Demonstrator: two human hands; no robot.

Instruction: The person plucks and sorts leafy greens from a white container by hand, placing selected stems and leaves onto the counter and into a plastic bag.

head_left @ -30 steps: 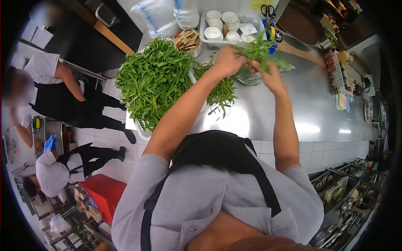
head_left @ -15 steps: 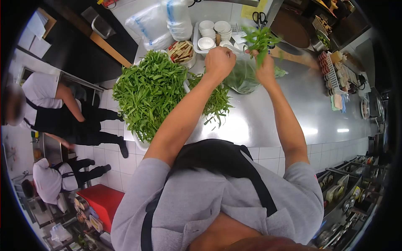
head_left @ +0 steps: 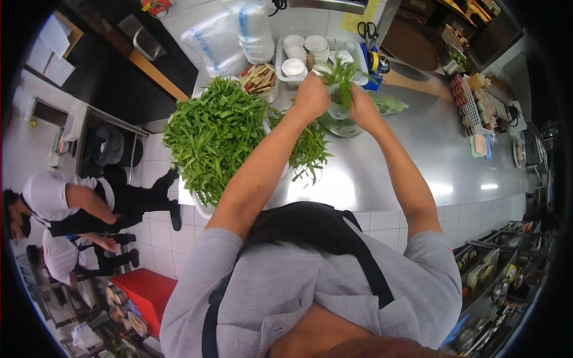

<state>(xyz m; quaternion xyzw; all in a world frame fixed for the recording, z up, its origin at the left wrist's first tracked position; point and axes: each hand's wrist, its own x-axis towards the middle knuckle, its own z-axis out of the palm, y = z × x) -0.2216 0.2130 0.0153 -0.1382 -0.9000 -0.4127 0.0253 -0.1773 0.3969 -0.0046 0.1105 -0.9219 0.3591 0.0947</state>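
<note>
Both hands are out past the middle of a shiny stainless-steel worktop (head_left: pixel 418 155), toward its back edge. The right hand (head_left: pixel 363 108) is pinching a small bunch of long, narrow green leaves (head_left: pixel 341 77), seemingly by the lower end, which would spare the leafy part. The left hand (head_left: pixel 313 96) is curled up just beside it, back to the camera, so I can't tell if it's gripping anything. A clear plastic bag with greenery inside (head_left: pixel 341 126) sits right below, probably there so the 2 hands meet over it.

A big heap of green leaves (head_left: pixel 218 134) overflows a white plastic basket (head_left: pixel 205 210) at the worktop's left end, with a smaller leaf heap (head_left: pixel 310 149) nearer the bag, I guess for easy reach. A white perforated plastic tray (head_left: pixel 280 58) of small white bowls (head_left: pixel 293 67) is by the back edge, likely to keep it out of the way.
</note>
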